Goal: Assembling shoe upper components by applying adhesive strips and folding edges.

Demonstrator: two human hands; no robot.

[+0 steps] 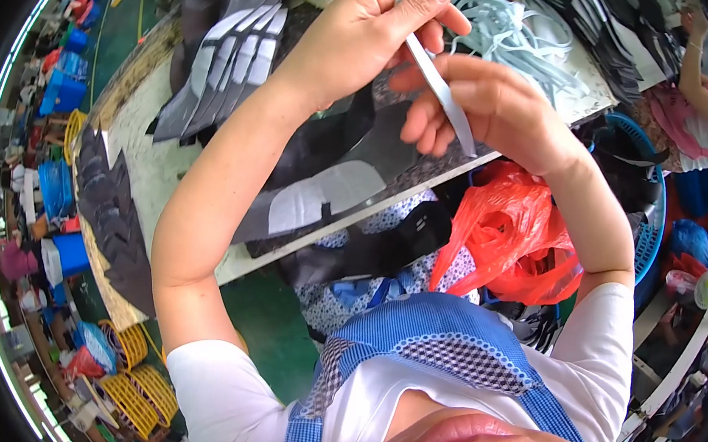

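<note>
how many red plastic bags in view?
1. The red plastic bag hangs below the table edge, under the right hand. Others may be hidden in the clutter at far left.

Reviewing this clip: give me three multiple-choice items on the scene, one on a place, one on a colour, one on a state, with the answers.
1. Where does the red plastic bag lie?
A. under the right forearm, past the table's edge
B. on top of the grey pieces
C. in the left hand

2. What colour is the strip held between the hands?
A. red
B. pale grey-white
C. yellow

3. How is the strip held?
A. lying loose on the table
B. by one hand only
C. pinched by the left hand at its upper end, with the right hand on its lower part

Answers: 1 A, the bag shows below the table edge under that forearm; 2 B, it reads pale; 3 C, both hands grip it.
</note>
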